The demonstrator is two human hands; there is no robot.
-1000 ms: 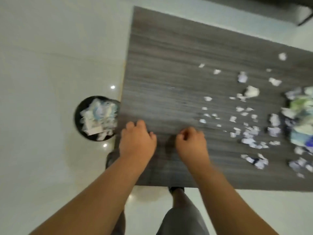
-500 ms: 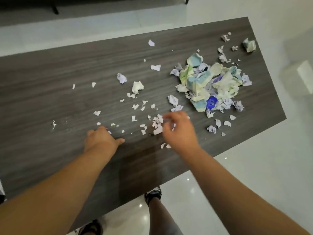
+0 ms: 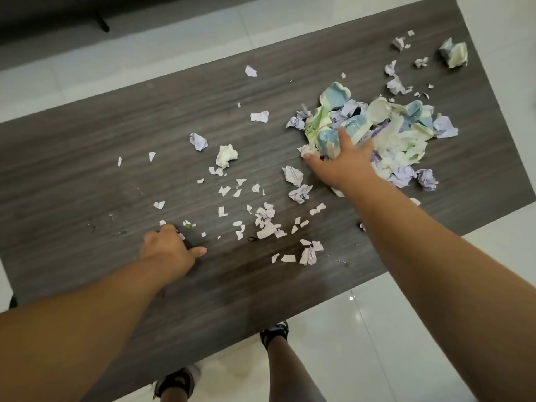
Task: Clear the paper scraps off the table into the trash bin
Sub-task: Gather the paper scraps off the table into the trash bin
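Dark wood-grain bench (image 3: 87,169) on a pale tiled floor (image 3: 391,343), strewn with paper scraps.
The right hand (image 3: 342,166) lies on the near-left edge of the big crumpled heap (image 3: 377,129), fingers spread and fairly straight, its grip wide and closed on nothing. The left hand (image 3: 168,250) rests knuckles-up on the bench, thumb out, fingers curled under among small torn scraps (image 3: 266,221); whether it holds any cannot be told. A stray wad (image 3: 454,52) sits at the far right corner.

Item: we record one dark wood-grain worktop (image 3: 87,175). On it: a heap of crumpled paper (image 3: 388,132), small torn scraps (image 3: 261,216) scattered leftward, one crumpled wad (image 3: 454,52) at its far corner.
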